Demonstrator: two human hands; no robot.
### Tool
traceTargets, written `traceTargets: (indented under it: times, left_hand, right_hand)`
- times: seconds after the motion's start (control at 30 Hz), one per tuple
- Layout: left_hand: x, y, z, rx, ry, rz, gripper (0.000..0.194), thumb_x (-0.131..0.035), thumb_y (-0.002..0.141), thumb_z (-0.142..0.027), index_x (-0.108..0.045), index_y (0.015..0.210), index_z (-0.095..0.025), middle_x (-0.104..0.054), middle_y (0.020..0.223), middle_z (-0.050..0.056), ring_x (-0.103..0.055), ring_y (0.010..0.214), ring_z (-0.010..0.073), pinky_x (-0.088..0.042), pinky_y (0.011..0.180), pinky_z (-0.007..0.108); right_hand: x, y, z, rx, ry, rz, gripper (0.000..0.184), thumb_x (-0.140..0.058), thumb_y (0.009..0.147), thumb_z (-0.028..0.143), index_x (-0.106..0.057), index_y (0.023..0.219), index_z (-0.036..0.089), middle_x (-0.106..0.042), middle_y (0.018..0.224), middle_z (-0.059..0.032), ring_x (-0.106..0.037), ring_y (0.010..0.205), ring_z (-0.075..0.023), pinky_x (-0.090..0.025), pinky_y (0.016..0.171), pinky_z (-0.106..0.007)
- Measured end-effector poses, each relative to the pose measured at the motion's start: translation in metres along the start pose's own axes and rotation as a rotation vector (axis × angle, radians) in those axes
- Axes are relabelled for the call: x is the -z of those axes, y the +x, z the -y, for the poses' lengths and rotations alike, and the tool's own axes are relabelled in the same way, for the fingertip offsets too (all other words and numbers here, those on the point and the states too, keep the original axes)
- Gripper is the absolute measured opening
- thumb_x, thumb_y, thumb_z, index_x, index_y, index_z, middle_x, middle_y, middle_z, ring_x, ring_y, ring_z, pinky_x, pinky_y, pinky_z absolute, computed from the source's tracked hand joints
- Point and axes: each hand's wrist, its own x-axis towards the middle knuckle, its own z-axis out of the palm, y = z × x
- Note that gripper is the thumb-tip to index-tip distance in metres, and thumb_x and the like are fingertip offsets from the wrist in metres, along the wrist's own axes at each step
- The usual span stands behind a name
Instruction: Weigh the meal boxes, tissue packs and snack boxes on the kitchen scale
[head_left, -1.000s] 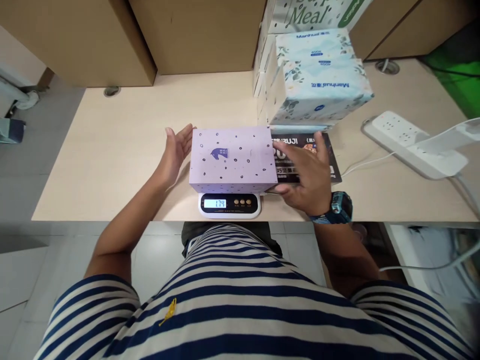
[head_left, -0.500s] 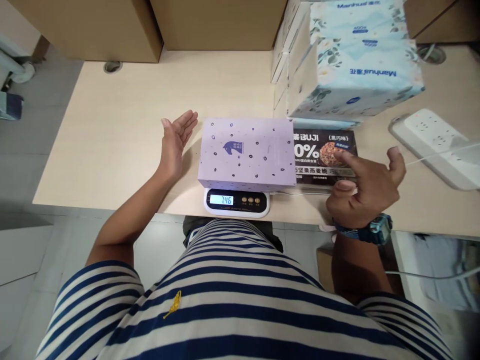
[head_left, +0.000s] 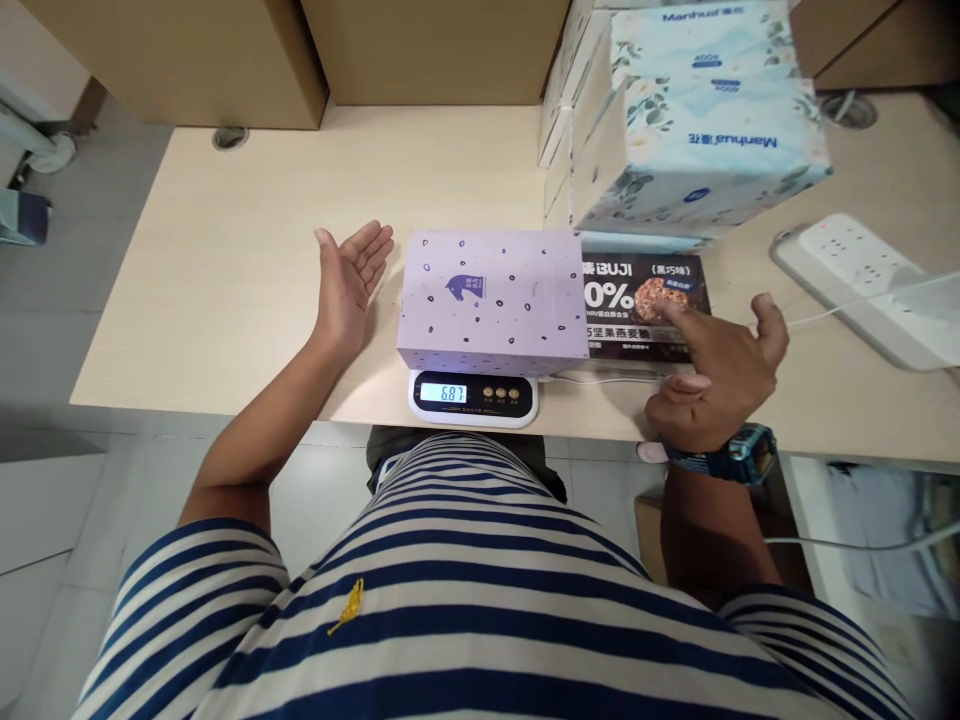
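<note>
A lilac box [head_left: 517, 300] with small ring marks and a purple horse-head logo rests on a white digital scale [head_left: 475, 399]. Only the scale's front panel shows, and its lit display reads 6.87; the rest is under the box. My left hand [head_left: 349, 278] is left of the box, apart from it, palm turned up and fingers stretched out. On the other side, my right hand [head_left: 720, 375] has its fingers apart and holds nothing. It hovers over the right part of a dark oat-snack box [head_left: 622, 310], covering some of it; whether it touches is unclear. A watch [head_left: 750, 455] is on my right wrist.
Packs of Manhua tissues [head_left: 712, 150] are stacked behind the dark box, beside white boxes [head_left: 559, 130]. A white power strip [head_left: 862, 280] lies at the right with a cable. Large cardboard boxes [head_left: 442, 50] line the back of the wooden desk [head_left: 247, 250].
The scale's display has dropped from 7.46 to 6.87. My left hand has opened a little more, thumb further out. My right hand has shifted slightly left in view.
</note>
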Motion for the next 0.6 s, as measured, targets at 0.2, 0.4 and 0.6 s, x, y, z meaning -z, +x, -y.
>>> traceTargets:
  times: [0.2,0.4,0.6]
  left_hand:
    - [0.002,0.001,-0.004,0.007,0.0,0.008,0.115,-0.004,0.089,-0.102,-0.063,0.149,-0.024,-0.061,0.167,0.013,-0.048,0.167,0.0325,-0.034,0.144,0.051]
    - [0.014,0.005,-0.004,-0.078,0.102,0.025,0.11,-0.004,0.087,-0.103,-0.059,0.154,-0.035,-0.056,0.173,0.004,-0.043,0.17,0.029,-0.031,0.146,0.05]
    - [0.033,0.011,-0.002,-0.106,0.243,0.063,0.116,0.015,0.084,-0.099,-0.031,0.172,-0.04,-0.041,0.182,-0.01,-0.02,0.179,0.0246,-0.015,0.15,0.052]
  right_hand:
    - [0.002,-0.002,-0.002,0.004,0.001,0.007,0.068,-0.023,0.114,0.048,-0.08,0.132,0.016,-0.084,0.105,-0.0086,-0.083,0.091,-0.0213,-0.048,0.126,-0.05]
    - [0.008,0.004,0.006,-0.112,0.009,0.022,0.071,-0.022,0.113,0.056,-0.076,0.142,0.021,-0.084,0.116,-0.0114,-0.084,0.099,-0.0279,-0.047,0.126,-0.06]
    - [0.012,0.003,0.005,-0.101,-0.004,0.054,0.079,-0.012,0.113,0.058,-0.076,0.144,0.021,-0.084,0.116,-0.0124,-0.084,0.102,-0.0292,-0.045,0.129,-0.063]
